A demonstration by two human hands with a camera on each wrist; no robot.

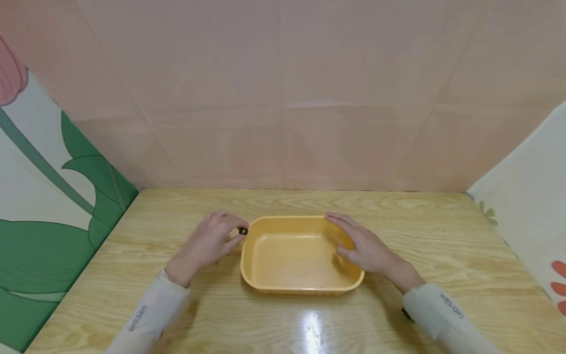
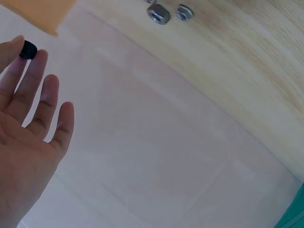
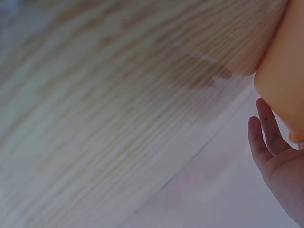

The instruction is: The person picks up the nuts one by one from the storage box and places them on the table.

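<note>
My left hand (image 1: 211, 236) pinches a small black nut (image 1: 243, 231) between thumb and fingertips, just off the left rim of a yellow plastic basin (image 1: 300, 291). In the left wrist view, the black nut (image 2: 28, 50) is held up at the fingertips while the other fingers spread loosely. At the basin's far right corner lies my right hand (image 1: 364, 246), its fingers extended along the rim and its thumb over the inside. The right wrist view shows two fairly straight fingers (image 3: 268, 126) against the basin's outer wall (image 3: 285, 76).
Silver metal nuts (image 2: 158, 14) lie on the wooden table (image 1: 433, 236) beside the left hand, largely hidden behind it in the head view. A pinkish cloth wall (image 1: 283, 123) stands at the table's back edge. Printed panels (image 1: 35, 255) border both sides.
</note>
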